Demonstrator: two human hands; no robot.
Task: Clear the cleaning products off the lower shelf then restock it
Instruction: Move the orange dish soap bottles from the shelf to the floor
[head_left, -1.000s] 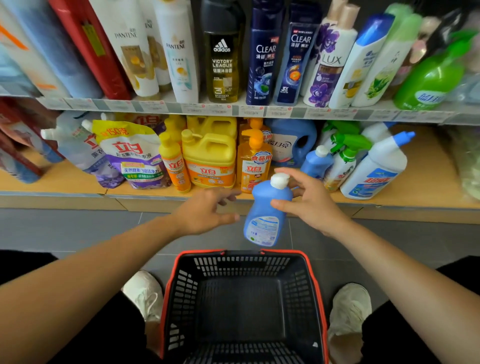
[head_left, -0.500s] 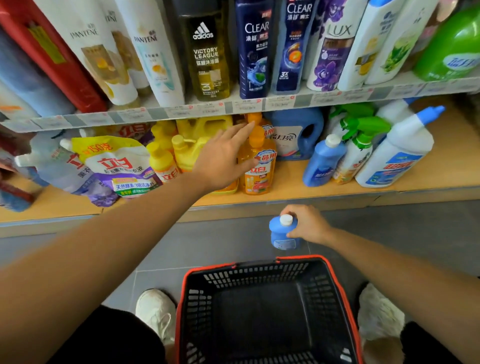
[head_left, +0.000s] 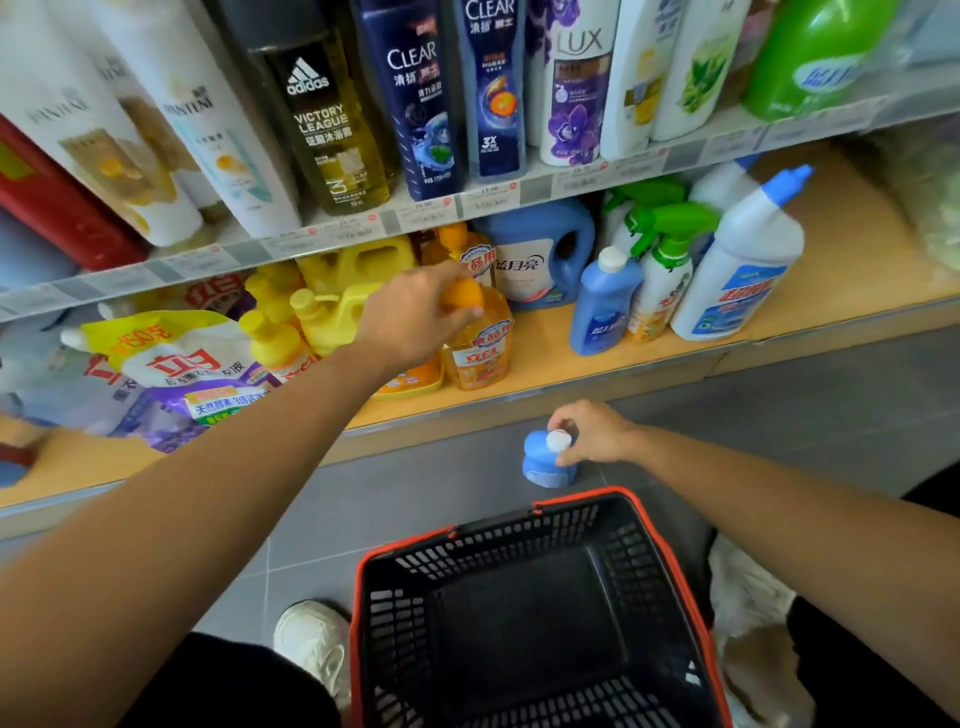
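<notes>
Fingers of the left hand are curled over the orange pump head of a dish-soap pump bottle, gripping it from above. That bottle stands upright near the front edge of the lower shelf, touching a yellow jug on its left. Further left on the shelf lies a detergent refill pouch. To the right of the pump bottle, a blue jug stands toward the shelf's back. A small blue bottle on the shelf, a green-trigger spray bottle and a white toilet-cleaner bottle stand in a row nearer the front edge.

The right hand is down below the shelf's front edge, thumb and fingertips pinching the white cap of a second small blue bottle. This one is upright on the grey floor, between the shelf's base and the far rim of a black shopping basket with a red rim. Whether its base fully rests on the tile cannot be told.
</notes>
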